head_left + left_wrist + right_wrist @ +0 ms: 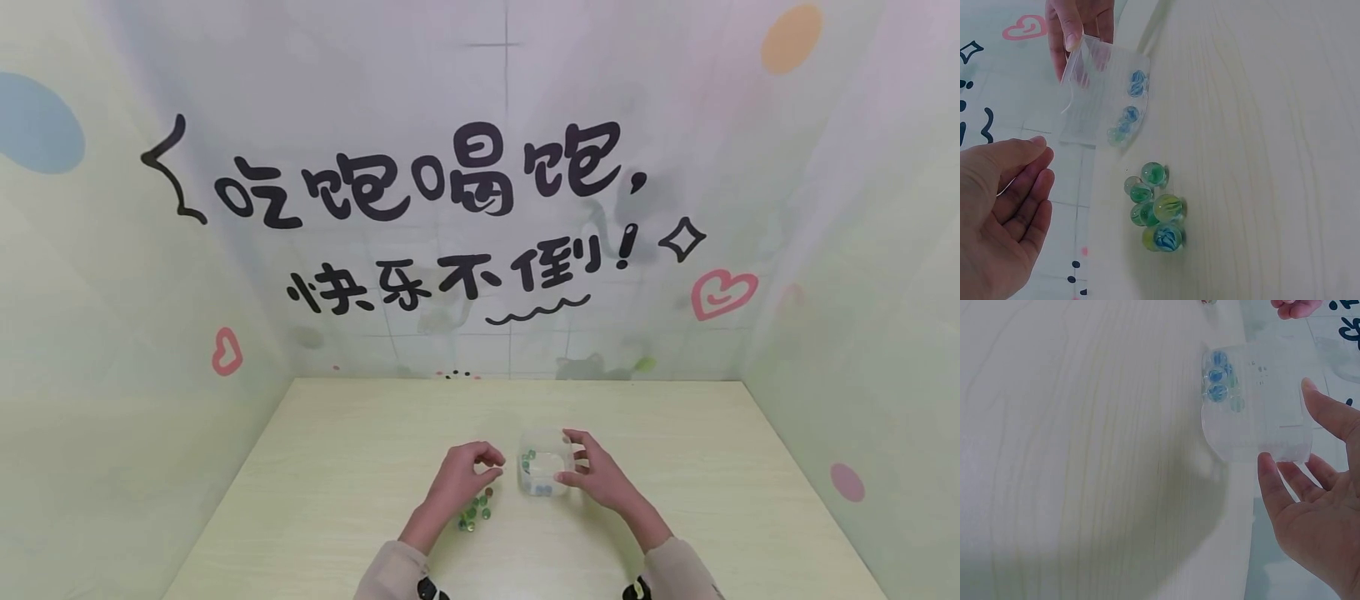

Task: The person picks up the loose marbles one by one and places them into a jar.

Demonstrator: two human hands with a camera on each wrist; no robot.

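Observation:
A clear plastic box point(546, 463) stands on the table, several blue and green marbles point(1217, 375) inside it. My right hand point(597, 475) grips the box at its right side, thumb and fingers spread around the wall. Left of the box, my left hand point(462, 482) hovers with bent fingers, thumb tip close to the index fingertip. Whether something small sits between those tips cannot be made out. Below that hand, a loose cluster of green, yellowish and blue marbles point(1168, 207) lies on the table, partly covered by the hand in the head view.
The pale wood-grain table point(337, 500) is bounded by a printed back wall point(420, 350) with large black lettering. Side walls point(840, 333) with coloured dots and hearts rise left and right.

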